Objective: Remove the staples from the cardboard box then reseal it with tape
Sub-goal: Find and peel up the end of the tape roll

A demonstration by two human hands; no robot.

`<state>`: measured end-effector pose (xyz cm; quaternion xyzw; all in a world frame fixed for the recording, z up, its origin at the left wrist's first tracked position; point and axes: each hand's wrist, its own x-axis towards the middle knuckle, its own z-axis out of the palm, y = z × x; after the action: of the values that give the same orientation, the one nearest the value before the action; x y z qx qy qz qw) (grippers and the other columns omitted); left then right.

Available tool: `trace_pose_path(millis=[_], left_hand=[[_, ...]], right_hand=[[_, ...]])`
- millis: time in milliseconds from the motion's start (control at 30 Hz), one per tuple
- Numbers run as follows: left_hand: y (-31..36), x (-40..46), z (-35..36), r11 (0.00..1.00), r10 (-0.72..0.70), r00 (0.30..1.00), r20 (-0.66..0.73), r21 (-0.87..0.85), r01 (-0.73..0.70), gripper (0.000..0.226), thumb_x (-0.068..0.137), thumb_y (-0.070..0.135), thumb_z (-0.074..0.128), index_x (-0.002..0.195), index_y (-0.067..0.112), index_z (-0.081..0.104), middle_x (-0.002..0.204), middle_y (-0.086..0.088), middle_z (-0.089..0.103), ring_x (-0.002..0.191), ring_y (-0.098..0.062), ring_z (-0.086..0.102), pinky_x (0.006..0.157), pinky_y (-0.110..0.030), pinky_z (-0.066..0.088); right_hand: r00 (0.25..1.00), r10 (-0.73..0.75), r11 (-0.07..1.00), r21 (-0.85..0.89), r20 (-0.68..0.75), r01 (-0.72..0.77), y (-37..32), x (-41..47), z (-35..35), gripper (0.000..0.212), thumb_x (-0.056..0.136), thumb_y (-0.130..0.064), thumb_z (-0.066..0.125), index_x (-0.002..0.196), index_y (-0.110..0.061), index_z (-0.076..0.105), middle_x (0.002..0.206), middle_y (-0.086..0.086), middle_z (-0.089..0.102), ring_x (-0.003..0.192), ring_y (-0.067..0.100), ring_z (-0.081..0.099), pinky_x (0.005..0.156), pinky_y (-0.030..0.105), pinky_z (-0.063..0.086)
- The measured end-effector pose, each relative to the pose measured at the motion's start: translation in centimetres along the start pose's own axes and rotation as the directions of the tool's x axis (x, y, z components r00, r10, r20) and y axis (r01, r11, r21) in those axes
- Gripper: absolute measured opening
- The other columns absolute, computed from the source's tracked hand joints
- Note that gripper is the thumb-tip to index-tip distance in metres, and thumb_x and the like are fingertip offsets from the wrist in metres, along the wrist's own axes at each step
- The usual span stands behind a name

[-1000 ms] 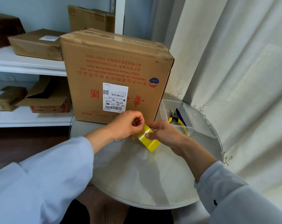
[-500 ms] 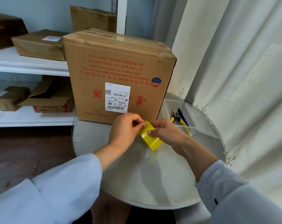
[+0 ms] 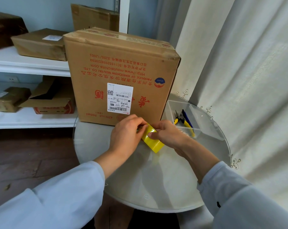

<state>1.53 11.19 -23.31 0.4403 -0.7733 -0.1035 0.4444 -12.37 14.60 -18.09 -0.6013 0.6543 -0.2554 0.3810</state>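
A pale curtain (image 3: 239, 71) fills the right side of the frame, and white shelves (image 3: 29, 66) with several smaller cartons fill the upper left. A round glass-topped table (image 3: 156, 179) sits in the lower centre. On its far edge, at the centre of the frame, stands the large cardboard box (image 3: 121, 75), printed in red upside-down text and carrying a white shipping label (image 3: 119, 97); its top seam looks closed. To the right of the box, a clear plastic tray (image 3: 204, 123) on the table holds yellow-handled pliers (image 3: 183, 122) and a dark pen-like tool. Just in front of the box, both hands meet on a yellow roll of tape (image 3: 152, 140), held above the table. The left hand (image 3: 126, 134) curls its fingers round the roll's upper end, and the right hand (image 3: 168, 134) grips it with the thumb pressed on its face.
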Motion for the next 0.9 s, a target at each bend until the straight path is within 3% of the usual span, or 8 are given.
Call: trace_pose_path(millis=[133, 267, 433, 533, 700, 833, 900], left_hand=[[0.6, 0.4, -0.3, 0.982, 0.096, 0.995, 0.019, 0.163, -0.098, 0.011, 0.077, 0.020, 0.071, 0.073, 0.019, 0.061, 0.075, 0.002, 0.057, 0.072, -0.022, 0.059, 0.048, -0.030, 0.042], [1.0, 0.6, -0.6, 0.956, 0.148, 0.985, 0.084, 0.243, -0.164, 0.017, 0.075, 0.017, 0.072, 0.075, 0.018, 0.055, 0.078, 0.001, 0.052, 0.076, -0.021, 0.054, 0.049, -0.027, 0.031], [0.2, 1.0, -0.3, 0.985, 0.145, 0.982, 0.118, 0.079, -0.155, 0.013, 0.077, 0.012, 0.068, 0.077, 0.013, 0.055, 0.078, 0.001, 0.055, 0.071, -0.018, 0.052, 0.055, -0.030, 0.037], [-0.3, 1.4, 0.0, 0.991, 0.121, 0.981, 0.151, -0.074, -0.111, 0.011, 0.077, 0.008, 0.066, 0.077, 0.013, 0.056, 0.078, 0.005, 0.055, 0.070, -0.014, 0.051, 0.061, -0.034, 0.045], [-0.6, 1.5, 0.5, 0.978, 0.134, 0.978, 0.161, -0.179, -0.104, 0.011, 0.078, 0.006, 0.066, 0.079, 0.014, 0.058, 0.079, 0.008, 0.054, 0.071, -0.009, 0.051, 0.064, -0.029, 0.044], [-0.4, 1.2, 0.7, 0.975, 0.156, 0.983, 0.100, -0.178, -0.137, 0.006, 0.081, 0.010, 0.063, 0.080, 0.012, 0.057, 0.080, 0.004, 0.055, 0.072, -0.013, 0.052, 0.063, -0.037, 0.047], [-0.2, 1.1, 0.8, 0.977, 0.167, 0.983, 0.074, -0.144, -0.155, 0.004, 0.080, 0.013, 0.061, 0.080, 0.012, 0.057, 0.081, 0.002, 0.055, 0.072, -0.017, 0.053, 0.062, -0.041, 0.047]], right_hand=[[1.000, -0.010, 1.000, -0.005, -0.003, 0.010, 0.0, 0.0, 0.1, 0.022, 0.089, 0.001, 0.054, 0.107, 0.000, 0.067, 0.117, 0.027, 0.060, 0.104, 0.034, 0.059, 0.097, 0.042, 0.045], [1.000, -0.019, 1.000, 0.006, 0.006, 0.019, 0.0, 0.0, 0.0, 0.023, 0.087, 0.004, 0.054, 0.106, 0.003, 0.067, 0.115, 0.030, 0.059, 0.094, 0.035, 0.057, 0.101, 0.048, 0.040], [1.000, 0.001, 0.998, 0.057, 0.010, -0.002, 0.5, 0.0, -0.4, 0.025, 0.088, 0.000, 0.057, 0.111, -0.004, 0.068, 0.115, 0.025, 0.063, 0.103, 0.032, 0.061, 0.101, 0.045, 0.043], [1.000, 0.022, 0.995, 0.098, -0.008, -0.021, 0.8, 0.1, -0.6, 0.029, 0.087, -0.001, 0.062, 0.115, -0.005, 0.064, 0.112, 0.027, 0.064, 0.090, 0.022, 0.059, 0.094, 0.039, 0.047], [0.998, 0.050, 0.975, 0.220, -0.042, -0.040, 1.2, 0.0, -1.3, 0.053, 0.084, 0.000, 0.065, 0.129, -0.021, 0.047, 0.090, 0.034, 0.059, 0.079, 0.025, 0.056, 0.081, 0.035, 0.046], [0.998, -0.026, 0.980, 0.197, -0.063, 0.038, 1.0, -0.3, -1.3, 0.032, 0.086, 0.004, 0.061, 0.112, -0.014, 0.065, 0.074, -0.001, 0.065, 0.070, 0.008, 0.058, 0.066, 0.012, 0.047], [0.996, -0.026, 0.980, 0.196, -0.090, 0.043, 1.0, -0.2, -1.2, 0.030, 0.084, 0.004, 0.063, 0.108, -0.012, 0.068, 0.068, -0.005, 0.062, 0.068, 0.006, 0.058, 0.062, 0.008, 0.046]])
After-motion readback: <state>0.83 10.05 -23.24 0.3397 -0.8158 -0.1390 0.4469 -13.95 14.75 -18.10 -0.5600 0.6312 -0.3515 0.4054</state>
